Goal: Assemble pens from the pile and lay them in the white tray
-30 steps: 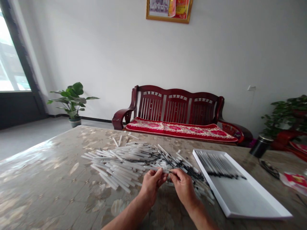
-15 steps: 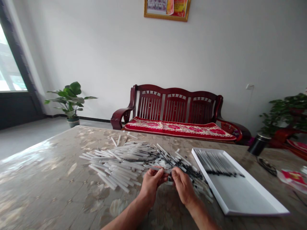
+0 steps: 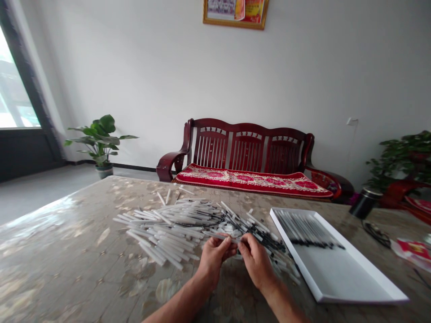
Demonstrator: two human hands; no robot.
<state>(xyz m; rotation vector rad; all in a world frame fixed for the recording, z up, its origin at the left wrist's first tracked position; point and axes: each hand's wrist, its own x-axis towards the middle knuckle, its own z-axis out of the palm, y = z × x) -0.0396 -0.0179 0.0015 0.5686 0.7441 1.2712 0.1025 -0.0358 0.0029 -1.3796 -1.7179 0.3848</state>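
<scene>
My left hand is closed around a pale, translucent pen, whose barrel points left above the table. My right hand pinches at the right end of that same pen; the fingers cover what is there. Left of my hands spreads a heap of whitish pen barrels. Behind and right of my right hand lie several thinner pen parts with black ends, mixed with small clear pieces. A shallow white box at the right holds a row of black-ended pens along its far part.
All of this rests on a patterned brown table. A black cylindrical canister, a dark cable and a red packet lie beyond the box. Past the table stands a dark red wooden bench.
The fingers of my right hand have turned and closed in on the pen's right end. A dark piece seen between my hands earlier is now hidden. The view has shifted very slightly.
</scene>
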